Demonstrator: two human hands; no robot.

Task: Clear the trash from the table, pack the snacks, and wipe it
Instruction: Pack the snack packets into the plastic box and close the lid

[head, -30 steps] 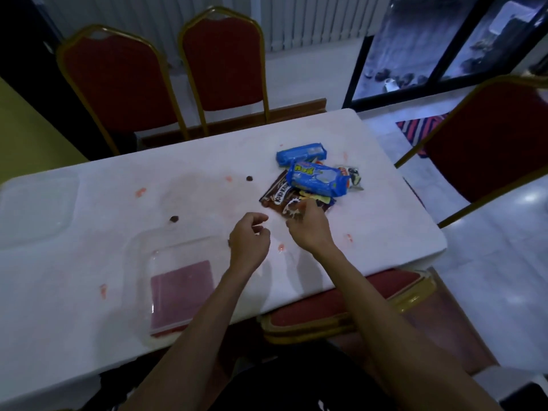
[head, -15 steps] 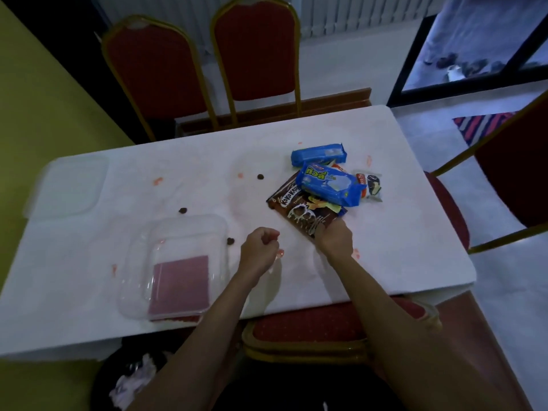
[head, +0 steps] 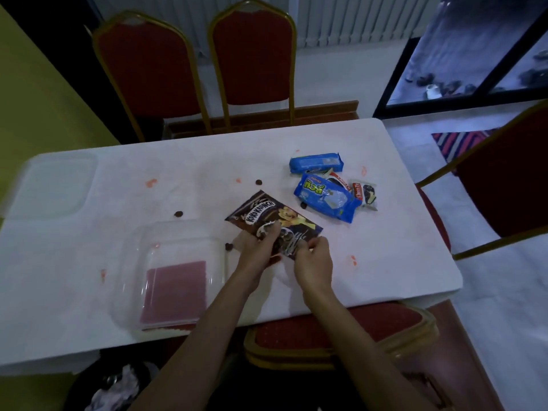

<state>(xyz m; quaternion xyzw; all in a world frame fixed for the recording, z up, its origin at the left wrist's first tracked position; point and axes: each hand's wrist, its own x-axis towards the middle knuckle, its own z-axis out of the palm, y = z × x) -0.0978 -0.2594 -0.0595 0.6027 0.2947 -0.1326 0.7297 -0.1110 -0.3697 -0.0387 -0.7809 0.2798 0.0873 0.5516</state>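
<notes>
The white table (head: 385, 262) is bearing red smears (head: 151, 182) and dark crumbs (head: 178, 214), so wiping is judged outstanding. The clear container (head: 127, 277) is sitting open at the near left edge, apparently awaiting snacks. The Koko Krunch packet (head: 264, 212) is lying just beside it, apart from the blue packets (head: 323, 197). The left hand (head: 258, 250) is gripping its near end, thumb on top. The right hand (head: 314, 262) is pinching its near corner, probably to steady it for packing.

- Left hand (head: 258, 250) and right hand (head: 314, 259): bare, uncovered at the wrists.
- Forearms (head: 207, 321) behind the grip: bare to the frame edge.
- Dark garment (head: 267, 393) between them, detail unclear.
</notes>
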